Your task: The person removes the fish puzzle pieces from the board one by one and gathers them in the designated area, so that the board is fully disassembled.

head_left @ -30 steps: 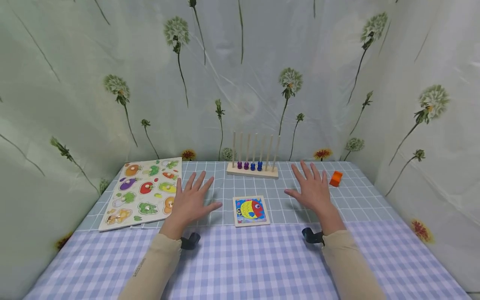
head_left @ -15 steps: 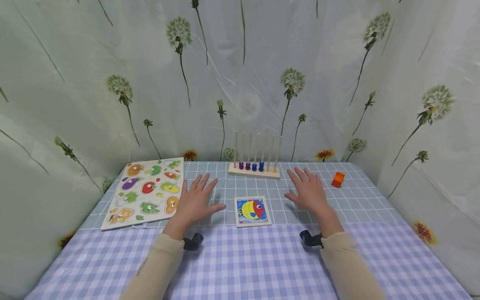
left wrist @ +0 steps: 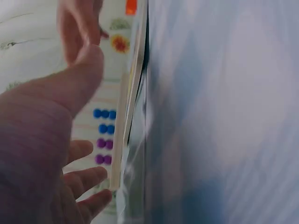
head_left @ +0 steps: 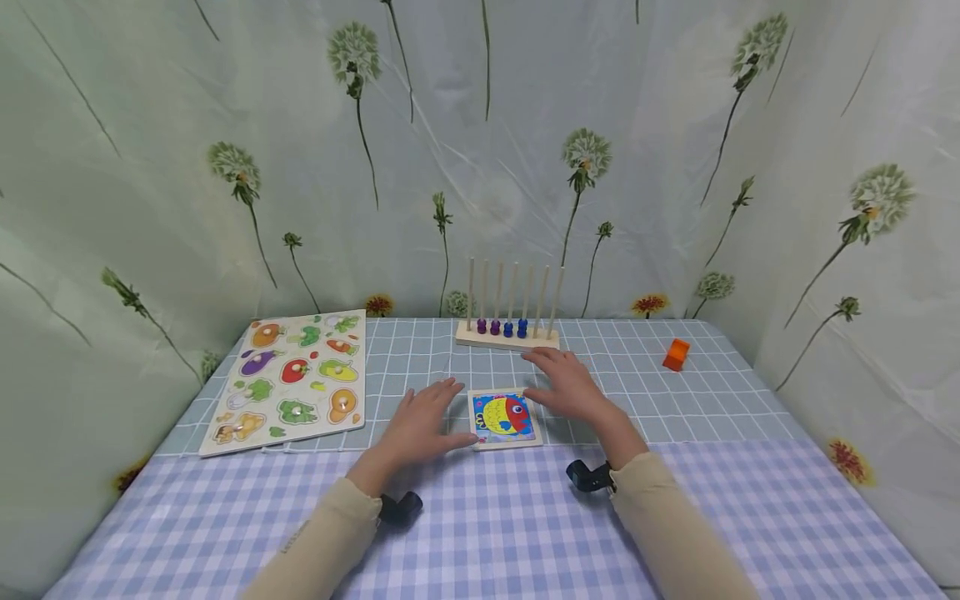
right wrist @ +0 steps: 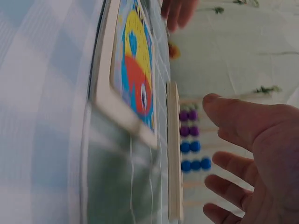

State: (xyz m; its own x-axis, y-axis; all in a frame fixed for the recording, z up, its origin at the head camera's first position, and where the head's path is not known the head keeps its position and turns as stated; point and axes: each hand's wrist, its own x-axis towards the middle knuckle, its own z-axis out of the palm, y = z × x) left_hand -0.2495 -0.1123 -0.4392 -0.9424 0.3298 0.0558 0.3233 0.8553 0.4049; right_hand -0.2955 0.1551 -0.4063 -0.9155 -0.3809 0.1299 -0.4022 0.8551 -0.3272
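Observation:
A small square wooden puzzle (head_left: 506, 418) with a yellow and red fish lies flat between the two hands. The left hand (head_left: 420, 423) hovers at its left side, fingers spread and thumb near the lower left corner. Over the puzzle's upper right corner is the right hand (head_left: 567, 387), its thumb and fingers apart. Neither hand holds anything. In the right wrist view the fish puzzle (right wrist: 138, 65) lies on the cloth, apart from the right hand (right wrist: 257, 158). The left wrist view shows the left hand (left wrist: 51, 121) with its thumb extended.
Behind the puzzle stands a wooden bead rack (head_left: 507, 337) with upright pegs and purple and blue beads. A vegetable peg puzzle board (head_left: 288, 383) lies at the left. An orange block (head_left: 676, 355) sits at the back right. A floral curtain surrounds the table.
Both hands have moved inward toward the fish puzzle, the right one leftward and the left one rightward and slightly nearer the person. The objects stay where they were.

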